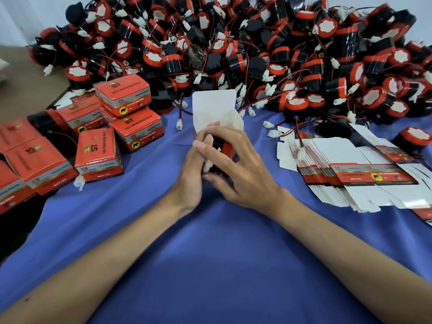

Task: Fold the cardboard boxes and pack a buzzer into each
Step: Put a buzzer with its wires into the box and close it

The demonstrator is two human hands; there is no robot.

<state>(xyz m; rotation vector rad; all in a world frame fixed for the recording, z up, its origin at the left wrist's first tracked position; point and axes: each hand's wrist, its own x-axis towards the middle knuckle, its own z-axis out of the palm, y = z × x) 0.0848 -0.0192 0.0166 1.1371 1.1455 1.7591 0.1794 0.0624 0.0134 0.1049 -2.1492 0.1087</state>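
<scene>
Blue cloth (210, 242) over the table, left hand (191, 174) and right hand (240, 174) both wrapped round one open box (214, 106) mid-table, buzzer (224, 146) tucked in, lid flap up. Handful of closed boxes (98, 155) on the left; flat boxes (350, 183) and a huge buzzer pile (233, 43) say loads remain.

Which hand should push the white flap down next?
Probably the right hand: its fingers lie right below the upright flap, while the left hand steadies the box.
</scene>
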